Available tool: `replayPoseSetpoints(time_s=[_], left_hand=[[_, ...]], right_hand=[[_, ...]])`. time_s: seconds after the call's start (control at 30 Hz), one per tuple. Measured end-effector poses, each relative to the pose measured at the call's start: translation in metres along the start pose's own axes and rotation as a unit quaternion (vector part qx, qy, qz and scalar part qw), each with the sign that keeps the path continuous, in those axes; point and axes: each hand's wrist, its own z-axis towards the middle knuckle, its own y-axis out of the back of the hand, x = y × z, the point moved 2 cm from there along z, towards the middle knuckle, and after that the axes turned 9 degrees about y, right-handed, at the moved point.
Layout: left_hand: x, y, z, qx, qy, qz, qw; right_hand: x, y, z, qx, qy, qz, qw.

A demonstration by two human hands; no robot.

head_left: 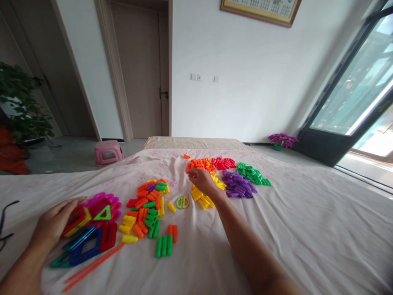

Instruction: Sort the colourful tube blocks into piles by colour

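My right hand (199, 178) reaches over the orange pieces (201, 164), its fingers drawn together at the near edge of that pile. Whatever they may hold is hidden. My left hand (57, 217) lies with fingers stretched out against stacked red and yellow plastic frames (78, 221), holding nothing that I can see. Beside it sit a magenta scalloped piece (115, 205), a small green triangle (102, 214) and a blue square frame (87, 248). Between my hands spreads a mixed heap of plastic tube pieces (143, 205), with a row of green tubes (164, 246) nearer me.
Yellow (204, 200), purple (238, 184), green (251, 174) and red piles (224, 163) surround my right hand. A half-green, half-yellow disc (183, 202) lies mid-cloth. Two orange sticks (93, 268) lie at front left, glasses (6, 221) at the left edge. A pink stool (109, 153) stands beyond.
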Motion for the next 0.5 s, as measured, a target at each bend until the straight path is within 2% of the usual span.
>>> replayPoseSetpoints(time_s=[0.1,0.2,0.27,0.4,0.5], left_hand=[[0.001,-0.002,-0.004,0.034,0.072,-0.07,0.994],[0.0,-0.002,-0.007,0.024,0.042,-0.071,0.996],[0.0,-0.002,-0.008,0.022,0.026,-0.069,0.997],[0.002,-0.003,-0.006,0.026,0.033,-0.082,0.996],[0.004,-0.002,-0.001,0.031,0.055,-0.087,0.994]], right_hand=[[0.022,-0.005,-0.005,0.128,0.037,0.052,0.99],[0.043,-0.014,-0.014,0.284,0.063,0.087,0.953],[0.055,-0.024,-0.022,0.366,0.095,0.095,0.921],[0.07,-0.048,-0.037,0.449,0.187,0.057,0.872],[0.074,-0.061,-0.044,0.456,0.212,0.022,0.864]])
